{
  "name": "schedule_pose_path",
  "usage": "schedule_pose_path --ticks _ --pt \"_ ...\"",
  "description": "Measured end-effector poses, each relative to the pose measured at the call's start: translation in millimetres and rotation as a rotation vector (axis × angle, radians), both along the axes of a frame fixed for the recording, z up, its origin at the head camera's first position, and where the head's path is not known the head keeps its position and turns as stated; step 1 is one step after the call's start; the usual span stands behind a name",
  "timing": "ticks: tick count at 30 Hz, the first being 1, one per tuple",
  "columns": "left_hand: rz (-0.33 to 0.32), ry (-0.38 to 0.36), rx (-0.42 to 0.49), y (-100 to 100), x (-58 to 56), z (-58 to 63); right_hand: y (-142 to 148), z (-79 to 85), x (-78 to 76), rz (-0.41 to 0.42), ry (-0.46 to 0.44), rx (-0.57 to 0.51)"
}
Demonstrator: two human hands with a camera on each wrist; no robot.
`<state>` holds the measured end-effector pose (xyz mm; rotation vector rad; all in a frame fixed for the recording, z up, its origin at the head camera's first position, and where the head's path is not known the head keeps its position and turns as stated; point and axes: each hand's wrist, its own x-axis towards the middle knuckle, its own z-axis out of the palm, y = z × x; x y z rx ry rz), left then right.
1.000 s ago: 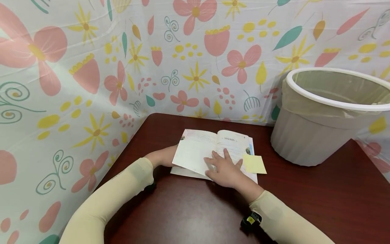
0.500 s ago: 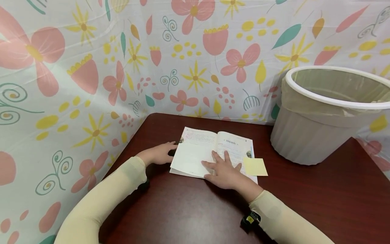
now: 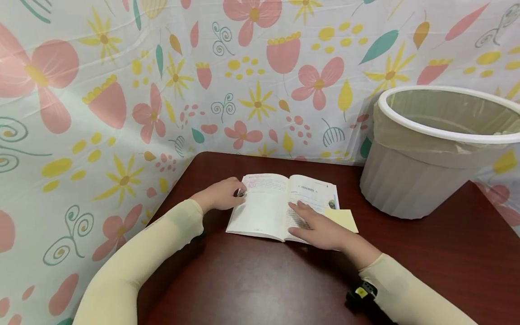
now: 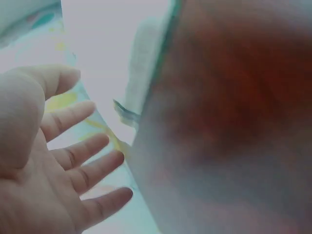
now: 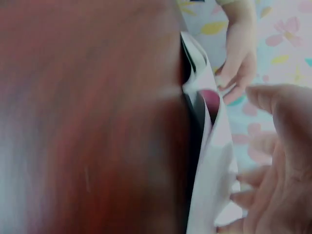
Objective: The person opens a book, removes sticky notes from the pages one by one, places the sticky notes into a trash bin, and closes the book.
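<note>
An open book (image 3: 264, 207) lies on the dark reddish-brown table, its pages spread to both sides of the middle fold. Over its left edge is my left hand (image 3: 221, 194); in the left wrist view its fingers (image 4: 73, 156) are extended and spread beside the white page (image 4: 102, 39). My right hand (image 3: 322, 228) lies low over the lower right page with relaxed fingers, and covers part of the print. A pale yellow sticky note (image 3: 343, 219) juts out past the book's right edge, partly behind that hand. In the right wrist view, a page (image 5: 214, 161) curves up near the fingertips.
A grey waste bin (image 3: 402, 185) with a white rim and a liner bag stands at the table's back right. Floral fabric (image 3: 252, 90) hangs behind and to the left. Bare table top (image 3: 243, 280) extends in front of the book.
The left hand came out from behind the lifted page, which now lies down on the left, and moved onto the book's left edge. The right hand shifted right, away from the fold.
</note>
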<state>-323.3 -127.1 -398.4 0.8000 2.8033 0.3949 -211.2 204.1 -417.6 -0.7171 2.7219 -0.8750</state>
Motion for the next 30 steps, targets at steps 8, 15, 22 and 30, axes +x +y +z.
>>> schedule_pose_path --ticks 8,15,22,30 --pt "-0.177 -0.051 -0.027 67 -1.6 18.8 57 3.6 -6.1 0.057 -0.020 0.007" --pt "-0.251 -0.107 -0.095 138 -5.8 24.7 92 2.6 -12.7 -0.031 0.033 0.046" --pt "-0.216 -0.142 -0.195 188 -2.3 26.3 109 -2.6 -12.6 -0.107 0.137 0.069" --pt "-0.196 -0.168 -0.240 211 0.4 14.5 116 -3.4 -12.6 -0.224 0.136 0.140"
